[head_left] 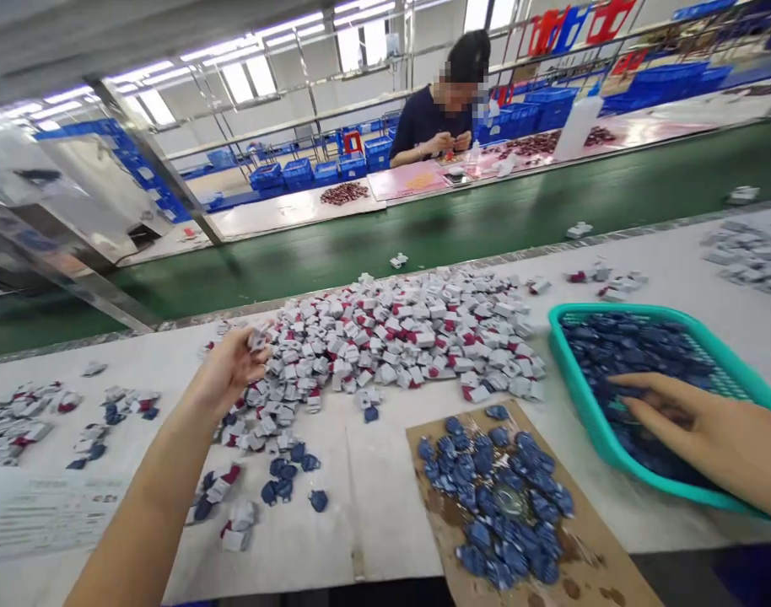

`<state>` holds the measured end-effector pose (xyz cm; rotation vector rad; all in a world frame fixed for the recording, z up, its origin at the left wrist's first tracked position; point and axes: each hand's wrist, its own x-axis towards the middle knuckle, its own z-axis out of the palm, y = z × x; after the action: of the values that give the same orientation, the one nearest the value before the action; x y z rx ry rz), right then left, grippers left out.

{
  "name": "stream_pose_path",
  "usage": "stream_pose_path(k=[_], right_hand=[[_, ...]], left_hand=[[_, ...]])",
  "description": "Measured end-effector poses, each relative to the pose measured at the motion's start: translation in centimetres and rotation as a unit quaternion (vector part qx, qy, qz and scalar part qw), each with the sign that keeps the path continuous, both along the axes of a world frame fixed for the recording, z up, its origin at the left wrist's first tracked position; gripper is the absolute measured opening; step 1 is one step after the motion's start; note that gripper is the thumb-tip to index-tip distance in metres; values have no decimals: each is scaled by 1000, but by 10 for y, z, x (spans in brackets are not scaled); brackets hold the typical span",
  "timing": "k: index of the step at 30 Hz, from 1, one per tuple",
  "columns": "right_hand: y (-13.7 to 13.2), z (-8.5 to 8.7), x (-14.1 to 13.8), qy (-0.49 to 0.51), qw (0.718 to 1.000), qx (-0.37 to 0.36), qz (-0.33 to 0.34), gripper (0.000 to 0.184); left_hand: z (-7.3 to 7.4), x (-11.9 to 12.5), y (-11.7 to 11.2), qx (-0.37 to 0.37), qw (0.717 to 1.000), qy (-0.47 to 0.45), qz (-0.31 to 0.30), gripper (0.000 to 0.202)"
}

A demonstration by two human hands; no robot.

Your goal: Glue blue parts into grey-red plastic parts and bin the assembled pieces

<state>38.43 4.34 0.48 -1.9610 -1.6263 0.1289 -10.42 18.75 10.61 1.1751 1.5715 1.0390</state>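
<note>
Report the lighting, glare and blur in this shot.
In the head view, windows and ceiling lights glare near white; in the head view, blue pieces on the cardboard show wet-looking glints; in the head view, the paper's print is too soft to read, and pixel blocks mask the co-worker's face.

Left hand [239,367] bare, slender; left forearm [151,480] bare down to bottom edge, tapering toward wrist [205,396]. Right hand [695,421] bare, slim-fingered.
</note>
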Motion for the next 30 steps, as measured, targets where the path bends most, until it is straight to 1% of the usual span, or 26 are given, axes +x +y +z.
stream_pose_path(k=[2,4,6,7,8,9,11,13,14,15,17,18,22,26,30], right_hand=[[-8,10,-6,56,997,-45,5,19],[-16,22,-17,106,992,-68,24,31],[-25,31,-37,111,992,-47,46,46],[-31,34,-50,103,992,-29,61,50],[-37,36,-65,97,991,-13,86,49],[-43,37,-80,96,987,-6,126,45],[-51,35,-108,86,969,-7,232,34],[-54,28,-127,45,947,3,319,34],[-53,24,-133,18,939,15,342,36],[-52,20,-137,-5,937,28,349,36],[-49,10,-138,-36,937,42,344,35],[-48,5,-138,-46,938,46,340,35],[-46,-8,-135,-86,937,65,333,31],[-46,-7,-135,-92,935,75,334,29],[-45,-5,-135,-92,935,65,337,33]], left_hand=[[-7,16,-46,-25,995,-98,-5,16],[-20,36,-86,-50,984,-172,-8,23],[-37,60,-118,-73,976,-206,-14,33],[-45,73,-130,-87,971,-222,-17,38],[-52,86,-141,-103,964,-243,-21,43],[-59,99,-150,-118,956,-267,-23,46],[-70,120,-164,-153,936,-314,-32,51],[-77,132,-174,-187,917,-348,-55,54],[-79,134,-178,-200,909,-358,-71,54],[-80,135,-181,-208,904,-363,-86,54],[-82,130,-186,-215,901,-364,-102,54],[-83,127,-187,-214,901,-363,-100,55],[-84,114,-189,-206,903,-370,-67,56],[-84,112,-191,-204,898,-387,-48,55],[-82,116,-191,-210,894,-392,-46,58]])
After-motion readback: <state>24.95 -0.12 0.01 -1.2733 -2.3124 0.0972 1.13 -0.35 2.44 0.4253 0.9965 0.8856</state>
